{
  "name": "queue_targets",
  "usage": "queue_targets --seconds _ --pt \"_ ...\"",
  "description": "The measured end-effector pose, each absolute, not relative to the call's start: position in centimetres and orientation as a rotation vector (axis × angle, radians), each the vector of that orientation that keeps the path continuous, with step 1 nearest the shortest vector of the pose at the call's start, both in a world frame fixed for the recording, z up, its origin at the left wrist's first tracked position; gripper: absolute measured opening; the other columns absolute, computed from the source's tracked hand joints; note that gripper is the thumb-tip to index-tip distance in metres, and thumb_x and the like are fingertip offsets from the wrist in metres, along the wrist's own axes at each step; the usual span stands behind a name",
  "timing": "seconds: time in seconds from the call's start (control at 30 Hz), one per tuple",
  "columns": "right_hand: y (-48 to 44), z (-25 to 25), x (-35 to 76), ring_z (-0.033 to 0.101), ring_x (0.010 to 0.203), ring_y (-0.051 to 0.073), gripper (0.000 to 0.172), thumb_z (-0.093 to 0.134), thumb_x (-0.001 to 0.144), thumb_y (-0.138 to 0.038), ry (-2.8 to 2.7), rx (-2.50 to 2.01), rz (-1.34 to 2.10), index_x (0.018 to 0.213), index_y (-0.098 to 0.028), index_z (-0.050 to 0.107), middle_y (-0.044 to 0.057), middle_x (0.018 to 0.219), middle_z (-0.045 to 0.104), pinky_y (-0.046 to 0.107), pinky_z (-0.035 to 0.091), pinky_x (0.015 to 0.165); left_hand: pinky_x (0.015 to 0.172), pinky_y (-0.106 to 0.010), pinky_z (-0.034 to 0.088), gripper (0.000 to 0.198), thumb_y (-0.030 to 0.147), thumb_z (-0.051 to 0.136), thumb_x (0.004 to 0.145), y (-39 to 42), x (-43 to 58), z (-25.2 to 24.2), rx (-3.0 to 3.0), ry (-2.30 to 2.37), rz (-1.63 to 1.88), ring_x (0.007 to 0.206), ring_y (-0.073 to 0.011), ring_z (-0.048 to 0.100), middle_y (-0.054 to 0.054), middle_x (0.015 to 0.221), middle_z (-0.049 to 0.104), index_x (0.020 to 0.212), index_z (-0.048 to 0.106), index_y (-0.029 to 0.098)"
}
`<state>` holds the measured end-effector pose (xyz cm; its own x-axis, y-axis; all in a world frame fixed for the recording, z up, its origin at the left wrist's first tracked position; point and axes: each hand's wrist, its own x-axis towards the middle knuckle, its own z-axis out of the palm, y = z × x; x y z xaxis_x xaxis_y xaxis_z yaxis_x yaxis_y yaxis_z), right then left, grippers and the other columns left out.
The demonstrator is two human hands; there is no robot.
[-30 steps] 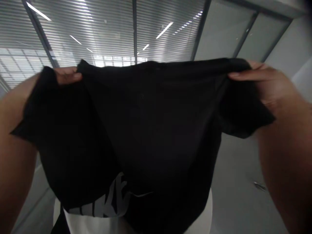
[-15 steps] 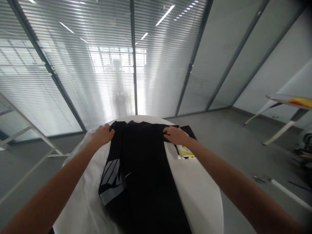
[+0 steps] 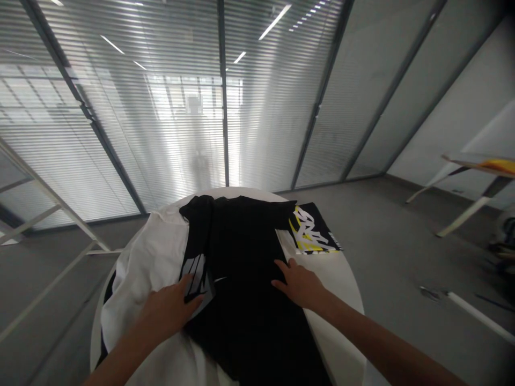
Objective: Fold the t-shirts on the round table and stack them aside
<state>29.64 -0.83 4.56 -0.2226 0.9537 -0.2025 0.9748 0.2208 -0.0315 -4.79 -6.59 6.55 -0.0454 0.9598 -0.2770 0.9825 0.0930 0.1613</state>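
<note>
A black garment point(image 3: 245, 246) lies spread on a round white table point(image 3: 341, 279), with a small white swoosh mark near its middle. Its left side is folded inward and shows a grey printed patch point(image 3: 196, 273). My left hand point(image 3: 171, 305) rests at that patch, fingers apart. Along the garment's right edge lies my right hand point(image 3: 301, 281), its fingers stretched out over the cloth. Crumpled white cloth point(image 3: 148, 262) sits to the left. At the upper right is a black piece with white and yellow lettering point(image 3: 311, 230); I cannot tell whether it belongs to the garment.
Glass panels with blinds point(image 3: 173, 134) stand behind the table. A white metal frame point(image 3: 60, 206) is at the left. On the right are another table point(image 3: 475, 165) with something yellow on it and a white pole point(image 3: 478, 316) on the floor.
Both hands have let go of the garment's far corners and come back toward me, now lying lower on its sides. The lettered piece at the upper right is uncovered.
</note>
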Motion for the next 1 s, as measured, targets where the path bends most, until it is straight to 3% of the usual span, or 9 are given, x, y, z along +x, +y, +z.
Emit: queue_targets --seconds 0.13,0.33,0.5,0.73,0.87,1.0 --pt "-0.9 3.6 29.9 0.065 0.094 0.029 0.052 0.037 0.097 -0.052 2.256 1.952 -0.091 0.142 -0.027 0.042 0.015 0.119 0.056 0.037 0.05 0.072 0.09 -0.053 0.042 0.073 0.055 0.047 0.082 -8.5 -4.6 6.7 1.944 2.085 -0.222 0.11 -0.0384 0.062 -0.019 0.118 0.067 0.145 0.041 0.02" --pt "-0.7 3.1 31.2 0.068 0.086 0.025 0.042 0.034 0.1 -0.033 2.247 1.992 -0.047 0.139 -0.02 0.042 0.016 0.116 0.056 0.031 0.05 0.062 0.086 -0.055 0.044 0.065 0.048 0.042 0.085 -9.5 -4.6 5.8 1.937 2.166 -0.221 0.107 -0.0397 0.062 -0.019 0.115 0.067 0.145 0.041 0.022" --pt "-0.5 2.8 32.1 0.068 0.08 0.022 0.04 0.031 0.099 -0.022 2.26 2.024 0.01 0.138 -0.02 0.042 0.017 0.122 0.051 0.029 0.049 0.06 0.092 -0.042 0.045 0.054 0.03 0.039 0.086 -9.3 -5.1 6.1 1.86 2.001 0.127 0.111 -0.0283 0.061 -0.013 0.122 0.064 0.139 0.044 0.021" --pt "-0.4 3.3 32.2 0.069 0.079 0.022 0.049 0.033 0.089 -0.004 2.236 2.003 -0.03 0.136 -0.018 0.044 0.018 0.124 0.049 0.03 0.049 0.06 0.068 -0.03 0.05 0.048 0.046 0.048 0.082 -8.1 -7.2 10.5 1.515 1.932 0.689 0.074 -0.0186 0.062 -0.002 0.095 0.064 0.125 0.051 0.026" --pt "-0.4 3.4 32.6 0.069 0.079 0.024 0.046 0.031 0.094 -0.01 2.226 1.969 -0.049 0.137 -0.017 0.043 0.02 0.126 0.049 0.031 0.05 0.06 0.055 -0.026 0.046 0.053 0.057 0.054 0.078 -8.5 -9.9 10.6 1.573 1.913 0.624 0.055 -0.0122 0.051 0.002 0.083 0.059 0.123 0.054 0.028" --pt "-0.3 4.0 33.4 0.069 0.083 0.026 0.043 0.033 0.095 -0.016 2.227 1.914 -0.134 0.137 -0.018 0.044 0.018 0.118 0.055 0.035 0.051 0.064 0.046 -0.026 0.046 0.058 0.065 0.056 0.074 -10.0 -12.8 10.2 1.537 1.842 0.405 0.053 -0.0148 0.057 0.0 0.082 0.062 0.121 0.06 0.032"
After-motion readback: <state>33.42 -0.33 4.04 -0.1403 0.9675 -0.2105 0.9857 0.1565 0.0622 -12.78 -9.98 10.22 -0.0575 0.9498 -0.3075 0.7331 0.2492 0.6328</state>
